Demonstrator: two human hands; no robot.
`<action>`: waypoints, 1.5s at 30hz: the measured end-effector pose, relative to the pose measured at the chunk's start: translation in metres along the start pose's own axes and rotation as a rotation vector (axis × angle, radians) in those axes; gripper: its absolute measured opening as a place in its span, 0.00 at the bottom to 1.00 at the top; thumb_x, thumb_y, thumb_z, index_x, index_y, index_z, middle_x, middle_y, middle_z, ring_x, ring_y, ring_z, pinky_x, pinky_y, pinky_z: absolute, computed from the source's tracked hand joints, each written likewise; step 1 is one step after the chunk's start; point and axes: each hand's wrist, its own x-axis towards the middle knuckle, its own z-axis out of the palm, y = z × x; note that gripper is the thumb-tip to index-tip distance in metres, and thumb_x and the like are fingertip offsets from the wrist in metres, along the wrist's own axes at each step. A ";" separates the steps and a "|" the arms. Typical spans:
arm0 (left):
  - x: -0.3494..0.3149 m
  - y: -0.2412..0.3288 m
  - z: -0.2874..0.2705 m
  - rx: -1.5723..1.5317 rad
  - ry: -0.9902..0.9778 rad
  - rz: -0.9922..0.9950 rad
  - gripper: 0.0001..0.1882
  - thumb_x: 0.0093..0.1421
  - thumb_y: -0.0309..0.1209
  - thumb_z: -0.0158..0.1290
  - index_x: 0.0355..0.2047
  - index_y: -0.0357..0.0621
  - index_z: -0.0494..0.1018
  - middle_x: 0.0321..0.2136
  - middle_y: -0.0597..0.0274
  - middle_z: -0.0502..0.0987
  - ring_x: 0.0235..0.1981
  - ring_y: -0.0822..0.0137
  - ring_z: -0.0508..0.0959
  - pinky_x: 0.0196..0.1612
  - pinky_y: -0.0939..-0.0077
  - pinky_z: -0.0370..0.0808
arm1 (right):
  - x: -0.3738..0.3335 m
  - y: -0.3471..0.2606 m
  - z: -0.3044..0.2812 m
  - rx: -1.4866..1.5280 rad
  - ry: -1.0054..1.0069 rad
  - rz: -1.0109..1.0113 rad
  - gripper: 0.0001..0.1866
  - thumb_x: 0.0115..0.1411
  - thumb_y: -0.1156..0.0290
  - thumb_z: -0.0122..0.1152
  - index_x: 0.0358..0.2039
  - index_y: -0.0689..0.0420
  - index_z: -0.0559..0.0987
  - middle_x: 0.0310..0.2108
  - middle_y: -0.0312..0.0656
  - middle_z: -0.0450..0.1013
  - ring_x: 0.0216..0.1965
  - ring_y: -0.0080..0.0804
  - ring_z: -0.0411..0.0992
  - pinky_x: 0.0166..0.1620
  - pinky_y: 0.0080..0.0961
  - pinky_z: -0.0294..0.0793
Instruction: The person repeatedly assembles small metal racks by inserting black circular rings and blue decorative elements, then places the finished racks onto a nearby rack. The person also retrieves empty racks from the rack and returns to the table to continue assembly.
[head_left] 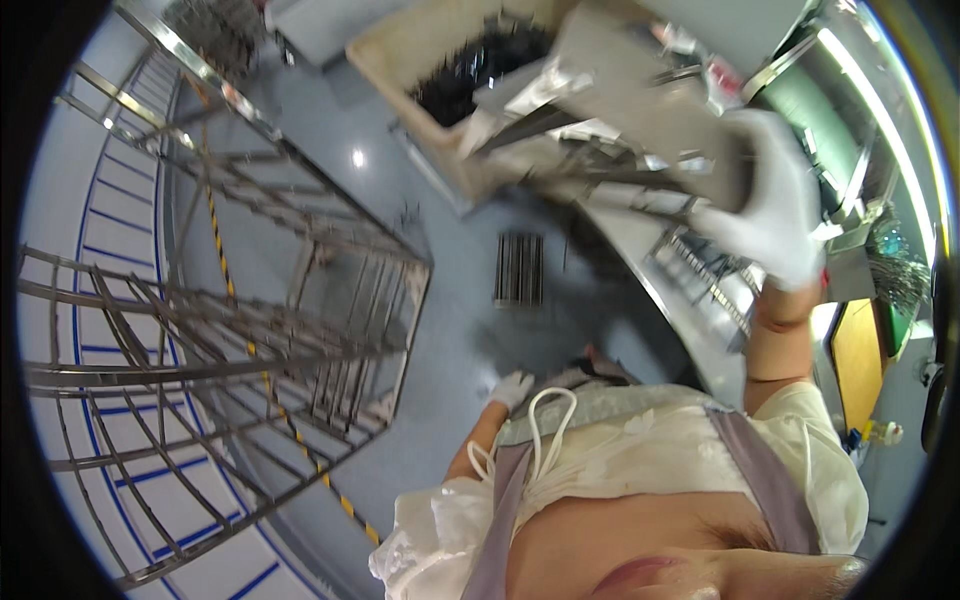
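While the white-gloved right hand [770, 200] is raised: wrist over the right side, bare forearm reaching out from the sleeve; hand and load both motion-blurred;
Right fingers: look pinched on the near end of a grey, flat, sheet-like panel [640, 100]; exact finger placement can't be read through the blur;
Panel: in the air, overlapping in view the silver metal table [655, 290] and the beige plastic tub [395, 60] of glossy black pieces [480, 70]; can't tell whether it touches either;
Panel risk: held at one end by one hand, so a weak grip could let it twist or slip; far end might knock the tub's rim or catch the ladder-like metal frame [712, 285] on the table;
Floor risk: dark slatted metal grate [520, 268] on the blue-grey floor [455, 330] could trip a careless step;
White-gloved left hand [512, 388]: low beside the body, arm down; no load seen; fingers too small to tell spread or together; probably too far off to steady the panel.
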 end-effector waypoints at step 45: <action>0.051 0.027 0.013 -0.213 -0.043 -0.521 0.24 0.69 0.49 0.47 0.49 0.44 0.80 0.43 0.45 0.82 0.45 0.47 0.82 0.51 0.55 0.78 | -0.265 0.063 0.449 0.473 -1.467 0.171 0.25 0.63 0.52 0.59 0.57 0.50 0.79 0.51 0.50 0.80 0.50 0.52 0.78 0.54 0.45 0.76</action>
